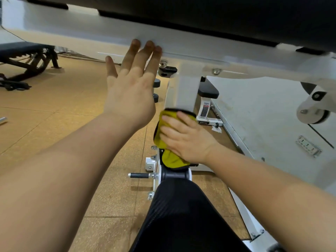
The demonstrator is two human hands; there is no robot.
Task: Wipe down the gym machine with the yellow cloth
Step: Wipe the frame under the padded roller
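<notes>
The white gym machine frame (183, 90) runs across the top of the view, with a white upright post dropping from it at centre. My right hand (183, 137) presses the yellow cloth (168, 157) against the lower part of that post, fingers spread flat over the cloth. The cloth hangs below my palm, over a black pad end. My left hand (131, 84) is raised with straight fingers, its fingertips touching the underside of the white horizontal beam (109, 37). It holds nothing.
A black padded seat (181, 215) stretches toward me at bottom centre, with a black adjustment pin (138, 175) to its left. A black bench (27, 57) stands far left on the brown tiled floor (63, 115). A white wall with a socket (307, 145) is on the right.
</notes>
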